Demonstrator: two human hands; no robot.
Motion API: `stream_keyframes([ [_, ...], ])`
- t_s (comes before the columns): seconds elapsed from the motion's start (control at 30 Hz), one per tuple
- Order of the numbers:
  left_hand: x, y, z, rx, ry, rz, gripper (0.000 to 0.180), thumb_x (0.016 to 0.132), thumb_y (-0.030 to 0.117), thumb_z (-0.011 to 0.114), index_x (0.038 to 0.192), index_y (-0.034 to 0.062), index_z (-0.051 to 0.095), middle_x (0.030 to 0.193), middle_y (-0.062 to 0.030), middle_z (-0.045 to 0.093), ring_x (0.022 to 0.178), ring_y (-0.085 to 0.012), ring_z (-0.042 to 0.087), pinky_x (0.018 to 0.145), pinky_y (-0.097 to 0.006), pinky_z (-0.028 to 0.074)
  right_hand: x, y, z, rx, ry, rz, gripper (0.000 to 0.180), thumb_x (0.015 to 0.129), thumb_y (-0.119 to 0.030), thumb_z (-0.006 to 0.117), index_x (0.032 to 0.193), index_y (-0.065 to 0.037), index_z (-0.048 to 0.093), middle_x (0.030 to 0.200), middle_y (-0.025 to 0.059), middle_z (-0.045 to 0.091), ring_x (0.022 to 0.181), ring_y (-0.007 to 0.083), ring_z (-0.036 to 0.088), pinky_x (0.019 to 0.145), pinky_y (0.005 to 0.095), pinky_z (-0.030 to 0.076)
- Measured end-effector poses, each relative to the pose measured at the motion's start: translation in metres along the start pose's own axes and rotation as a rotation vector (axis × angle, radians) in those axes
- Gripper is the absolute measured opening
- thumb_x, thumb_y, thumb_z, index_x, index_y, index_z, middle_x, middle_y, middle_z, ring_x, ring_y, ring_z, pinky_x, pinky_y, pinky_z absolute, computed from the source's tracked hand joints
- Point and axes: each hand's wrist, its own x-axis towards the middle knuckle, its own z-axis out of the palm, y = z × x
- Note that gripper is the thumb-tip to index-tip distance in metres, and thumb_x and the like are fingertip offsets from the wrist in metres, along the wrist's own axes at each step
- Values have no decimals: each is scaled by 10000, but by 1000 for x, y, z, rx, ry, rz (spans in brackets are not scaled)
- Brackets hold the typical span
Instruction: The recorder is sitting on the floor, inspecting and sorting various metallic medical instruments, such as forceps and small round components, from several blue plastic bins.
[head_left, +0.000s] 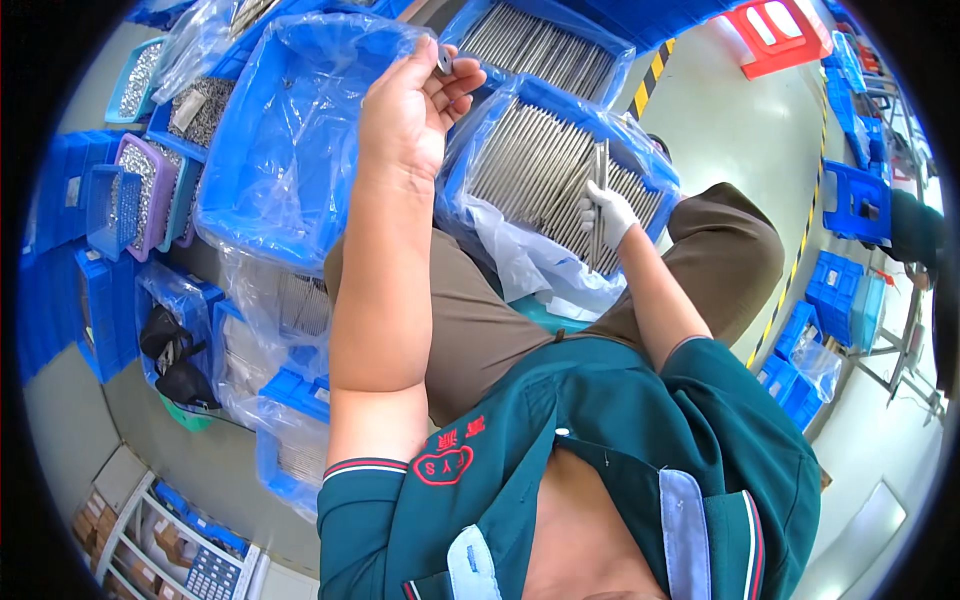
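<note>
From my far-off seat I see the right hand [612, 215], in a white glove, wrapped around some long metal rods [601, 165], right of the frame's middle. They are over a blue tub [662, 172] full of more rods [520, 150]; I can't tell if they touch those. The bare left hand [402, 108], near the top middle, pinches a small grey metal piece [445, 61]. I think this step is gathering rods. The next move seems to call for a snug, straight grip.
</note>
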Motion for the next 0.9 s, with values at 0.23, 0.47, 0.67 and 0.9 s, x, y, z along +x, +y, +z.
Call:
stream_keyframes([
  [0.23, 4, -20, 11, -5, 36, -119, 195, 913, 201, 521, 944, 13, 563, 888, -142, 636, 835, -261, 635, 669, -331, 491, -69, -23, 62, 29, -432, -83, 340, 949, -347, 459, 1075, -37, 519, 752, 23, 511, 540, 99, 441, 452, 224, 354],
  [0.47, 10, -39, 10, 77, -136, -206, 84, 819, 57, 542, 871, 7, 585, 760, -96, 582, 608, -173, 525, 513, -276, 442, -133, -46, 82, -13, -587, -193, 346, 942, -301, 495, 1111, 0, 521, 699, 34, 542, 487, 95, 463, 408, 215, 369],
  [0.67, -8, -48, 39, 420, -379, -366, 240, 891, 277, 579, 944, 46, 613, 688, 38, 522, 515, -29, 398, 407, -158, 275, -149, -73, 74, -73, -588, -140, 337, 943, -310, 494, 1116, -23, 531, 710, 25, 552, 488, 88, 457, 416, 210, 362],
  [0.9, -17, -59, 64, 409, -462, -367, 245, 832, 300, 665, 931, 78, 630, 631, 88, 434, 508, -19, 313, 442, -182, 213, -147, -91, 73, -177, -672, -72, 353, 913, -344, 539, 1114, -54, 546, 725, 15, 554, 490, 70, 475, 399, 192, 376],
])
